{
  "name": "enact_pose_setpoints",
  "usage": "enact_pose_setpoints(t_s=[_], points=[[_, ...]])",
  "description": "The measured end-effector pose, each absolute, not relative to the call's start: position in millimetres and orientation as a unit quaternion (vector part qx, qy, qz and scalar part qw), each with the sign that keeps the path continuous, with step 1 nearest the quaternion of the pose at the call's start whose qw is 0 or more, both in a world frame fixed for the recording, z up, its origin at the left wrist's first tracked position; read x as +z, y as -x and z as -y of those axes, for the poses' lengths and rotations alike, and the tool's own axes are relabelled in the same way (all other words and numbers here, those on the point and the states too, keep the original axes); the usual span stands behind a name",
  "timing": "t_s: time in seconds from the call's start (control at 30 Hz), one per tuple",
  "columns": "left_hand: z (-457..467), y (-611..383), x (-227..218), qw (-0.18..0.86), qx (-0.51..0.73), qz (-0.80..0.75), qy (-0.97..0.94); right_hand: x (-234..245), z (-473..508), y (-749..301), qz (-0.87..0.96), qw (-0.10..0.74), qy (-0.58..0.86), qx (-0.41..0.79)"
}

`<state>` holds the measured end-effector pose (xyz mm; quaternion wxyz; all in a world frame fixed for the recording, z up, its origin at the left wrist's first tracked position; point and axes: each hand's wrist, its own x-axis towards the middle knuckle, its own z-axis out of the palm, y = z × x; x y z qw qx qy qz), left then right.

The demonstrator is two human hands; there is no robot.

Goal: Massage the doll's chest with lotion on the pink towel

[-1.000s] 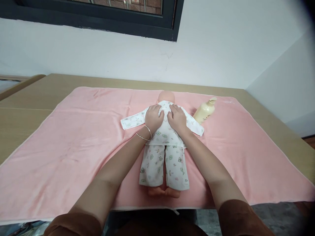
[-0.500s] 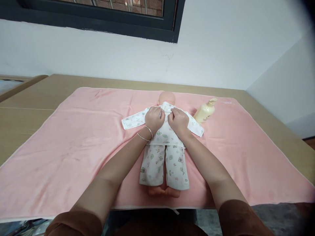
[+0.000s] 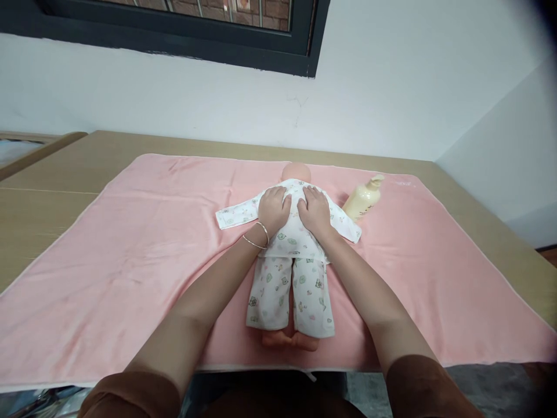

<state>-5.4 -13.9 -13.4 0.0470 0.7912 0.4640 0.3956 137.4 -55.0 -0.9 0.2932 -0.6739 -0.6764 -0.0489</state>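
A baby doll (image 3: pixel 296 172) lies on a pink blanket (image 3: pixel 148 249), head towards the wall and feet towards me. It wears a white printed top (image 3: pixel 292 239) with both sleeves spread out, and matching trousers (image 3: pixel 270 293). My left hand (image 3: pixel 274 209) rests flat on the left side of the doll's upper back, fingers stretched out. On the other side of the back, my right hand (image 3: pixel 315 210) lies the same way, palm down on the cloth. A narrow strip of the top shows between my hands. The doll's face is hidden.
A cream pump bottle (image 3: pixel 362 198) stands tilted in view just beyond the right sleeve. The blanket covers most of a wooden table (image 3: pixel 174 144), which backs onto a white wall. A dark window frame (image 3: pixel 261 55) is set above.
My fingers were curled, pinching up the cloth at the doll's upper back. They have let go and flattened out, and the top now lies smoother near the neck.
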Motion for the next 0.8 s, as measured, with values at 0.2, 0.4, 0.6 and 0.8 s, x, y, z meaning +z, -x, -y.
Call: enact_pose_setpoints(t_s=[0.2,0.4,0.6,0.8], points=[[8.9,4.7,-17.4,0.063,0.405,-0.45,-0.793,0.1,54.1,-138.0,0.681,0.287,0.673,-0.042],[7.5,4.8,-17.3,0.083,0.399,-0.45,-0.795,-2.3,53.2,-138.5,0.679,0.306,0.666,-0.043],[7.7,4.6,-16.1,0.088,0.397,-0.453,-0.793,-1.1,54.0,-137.8,0.678,0.303,0.669,-0.036],[7.3,4.7,-16.1,0.09,0.399,-0.452,-0.793,1.2,55.2,-137.0,0.68,0.299,0.669,-0.038]])
